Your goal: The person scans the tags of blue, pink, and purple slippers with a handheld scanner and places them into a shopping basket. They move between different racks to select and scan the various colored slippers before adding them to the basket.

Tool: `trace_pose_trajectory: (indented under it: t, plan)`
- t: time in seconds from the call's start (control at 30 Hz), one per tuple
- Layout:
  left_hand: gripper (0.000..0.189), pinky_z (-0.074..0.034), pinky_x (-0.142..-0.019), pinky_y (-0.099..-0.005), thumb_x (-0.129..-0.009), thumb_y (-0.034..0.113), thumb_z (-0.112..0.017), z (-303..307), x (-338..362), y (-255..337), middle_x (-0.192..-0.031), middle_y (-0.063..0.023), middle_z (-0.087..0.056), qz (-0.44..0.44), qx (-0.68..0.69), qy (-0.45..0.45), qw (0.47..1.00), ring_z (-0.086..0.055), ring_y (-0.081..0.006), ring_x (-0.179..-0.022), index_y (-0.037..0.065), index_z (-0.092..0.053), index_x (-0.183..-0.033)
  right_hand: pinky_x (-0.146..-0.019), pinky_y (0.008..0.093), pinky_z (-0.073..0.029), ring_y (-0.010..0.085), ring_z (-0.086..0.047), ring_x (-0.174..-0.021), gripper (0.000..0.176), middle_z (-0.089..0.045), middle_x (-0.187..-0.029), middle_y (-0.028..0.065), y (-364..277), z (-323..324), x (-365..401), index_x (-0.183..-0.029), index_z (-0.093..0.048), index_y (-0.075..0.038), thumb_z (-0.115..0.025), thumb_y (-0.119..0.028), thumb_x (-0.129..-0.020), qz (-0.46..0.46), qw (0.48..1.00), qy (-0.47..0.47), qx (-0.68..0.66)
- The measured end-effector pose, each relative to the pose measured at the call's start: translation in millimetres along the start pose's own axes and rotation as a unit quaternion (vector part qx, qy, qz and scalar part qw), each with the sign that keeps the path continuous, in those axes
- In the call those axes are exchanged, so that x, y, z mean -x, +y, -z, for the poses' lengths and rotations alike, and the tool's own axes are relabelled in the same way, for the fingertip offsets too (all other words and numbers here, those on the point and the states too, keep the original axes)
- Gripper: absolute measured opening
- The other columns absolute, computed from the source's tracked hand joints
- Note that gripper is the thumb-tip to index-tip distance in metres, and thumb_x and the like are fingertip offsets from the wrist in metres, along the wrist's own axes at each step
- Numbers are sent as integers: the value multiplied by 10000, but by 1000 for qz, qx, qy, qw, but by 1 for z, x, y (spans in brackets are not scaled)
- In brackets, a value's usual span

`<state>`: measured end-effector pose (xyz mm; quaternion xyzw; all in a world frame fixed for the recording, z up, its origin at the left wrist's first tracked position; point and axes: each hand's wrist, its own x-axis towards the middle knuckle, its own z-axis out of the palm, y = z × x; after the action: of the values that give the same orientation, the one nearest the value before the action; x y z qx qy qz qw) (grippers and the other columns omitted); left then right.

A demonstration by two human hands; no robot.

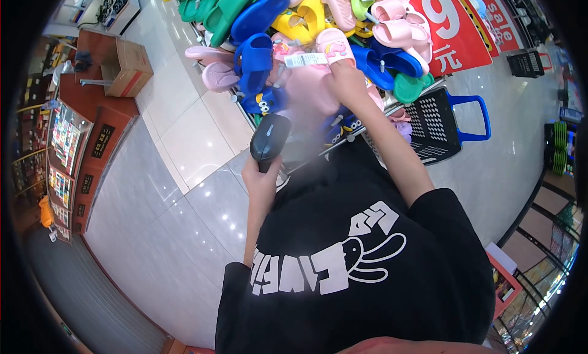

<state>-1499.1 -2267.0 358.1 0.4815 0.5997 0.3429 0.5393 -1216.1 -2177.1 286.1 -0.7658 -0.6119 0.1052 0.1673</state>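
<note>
My left hand (262,177) is wrapped round the handle of a black barcode scanner (269,136), its head raised toward the slippers. At the pile, my right hand (350,87) grips a pink slipper (311,89) whose lower part is blurred. A white barcode tag (304,60) lies across the pink slipper, left of my right fingers. Around it are blue slippers (255,63), yellow slippers (301,18) and a green slipper (411,87). Part of my right fingers is hidden behind the pink slipper's strap.
A black shopping basket (436,126) with a blue handle stands right of the pile. Beside it hangs a red price sign (450,29). On the left are a brown counter (101,139) and a cardboard box (127,69). Another basket (527,64) sits farther right.
</note>
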Motion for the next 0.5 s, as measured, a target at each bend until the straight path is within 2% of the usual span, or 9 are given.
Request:
trace_pose_trajectory:
  t: [0.03,0.1,0.17,0.23,0.3,0.4,0.47,0.5]
  plan:
    - [250,-475,-754,-275,-817,47,-686,2,1,-3,-921,-65,-669,-4,-2,-4,1000,-599,-119,-825,-48,-639,-1043,-709,442,-540,385,-655,-809,239,-670,-1004,153,3,8,13,-967,-691,-62,-542,-95,-784,35,998,47,-16]
    - [271,-423,-521,-237,-808,92,-715,4,1,-14,-781,-50,-661,-19,1,3,1000,-562,-91,-606,-14,-639,-1046,-704,443,-540,376,-654,-813,281,-671,-1012,142,1,34,40,-1007,-695,-88,-534,-70,-777,34,996,70,-41]
    - [274,-420,-516,-238,-816,94,-712,4,2,-17,-785,-54,-662,-23,-2,-2,1000,-570,-92,-617,-16,-632,-1054,-717,429,-535,350,-654,-848,390,-672,-1008,127,14,43,67,-1099,-690,-124,-517,-8,-769,44,991,101,-72]
    - [277,-417,-511,-238,-823,95,-709,-2,4,-14,-788,-57,-664,-26,-2,-16,1000,-578,-92,-627,-19,-626,-1061,-733,419,-532,346,-653,-861,396,-671,-1005,126,25,53,96,-1107,-687,-116,-519,-4,-765,31,989,112,-91]
    - [245,-433,-646,-242,-824,47,-691,-10,6,-1,-831,-21,-642,68,-18,-44,997,-546,-72,-717,-18,-646,-1056,-773,380,-520,337,-653,-892,404,-670,-995,128,33,66,129,-1118,-681,-92,-537,-2,-752,2,990,101,-101]
    - [247,-429,-629,-245,-820,51,-699,-33,10,12,-823,-18,-636,24,-29,-96,995,-539,-74,-699,-12,-645,-1053,-782,368,-520,332,-657,-890,383,-670,-995,124,57,68,178,-1095,-689,-80,-549,-3,-747,-75,981,104,-149]
    - [234,-433,-647,-245,-819,46,-698,-51,14,20,-845,-17,-640,35,-50,-135,989,-546,-75,-715,-12,-646,-1039,-784,359,-518,327,-659,-891,353,-669,-989,115,80,63,210,-1066,-698,-75,-559,-4,-749,-114,972,121,-165]
    - [226,-425,-625,-242,-817,49,-701,-59,15,17,-825,-11,-634,6,-43,-150,988,-540,-72,-695,-11,-645,-1028,-783,375,-524,328,-656,-890,361,-672,-1004,110,92,57,225,-1067,-702,-103,-534,-3,-764,-138,970,123,-158]
